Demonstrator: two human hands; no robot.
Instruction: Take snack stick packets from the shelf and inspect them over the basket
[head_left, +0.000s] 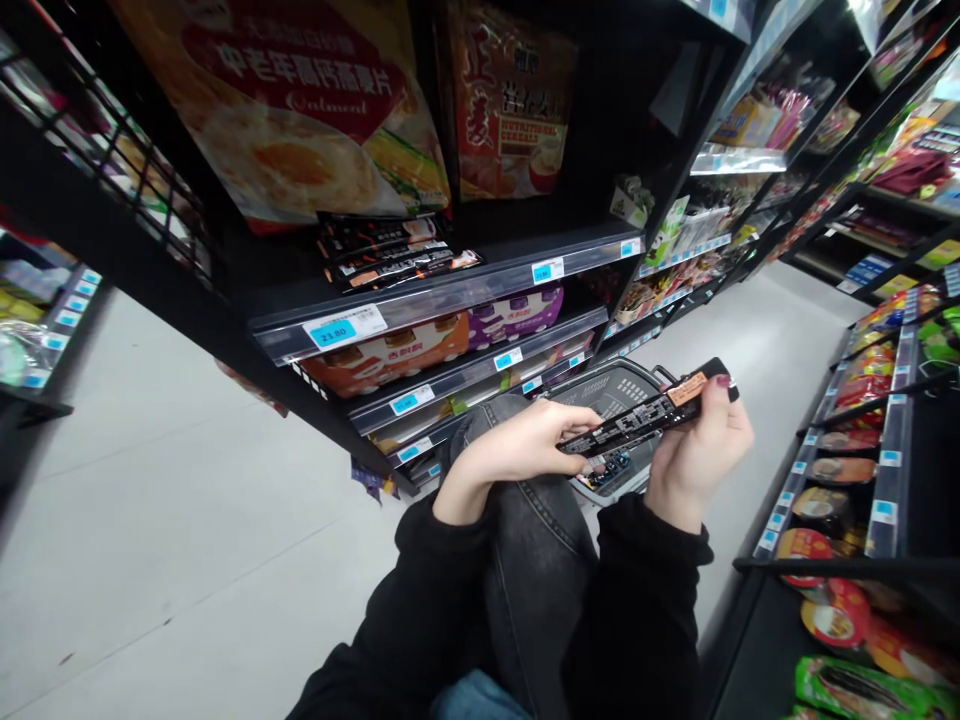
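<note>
Both hands hold black stick sachets point(634, 425) with small pale print and an orange patch, tilted up to the right above my knee. My left hand point(536, 437) is closed on the lower left end, thumb and fingers on either side. At the upper right end my right hand point(701, 445) grips them, its thumb on the front. How many sachets are in the hands I cannot tell. Similar black sachets point(394, 250) lie on the shelf point(517, 235), in front of a large oatmeal bag point(292, 110) and a cereal bag point(510, 110).
A grey shopping basket point(637, 475) stands on the floor beyond my knee, with packets in it. Orange and purple multipacks point(442, 340) fill the shelf below. Black racks with bowls and packets point(832, 545) line the right side. A wire mesh panel point(112, 150) stands upper left.
</note>
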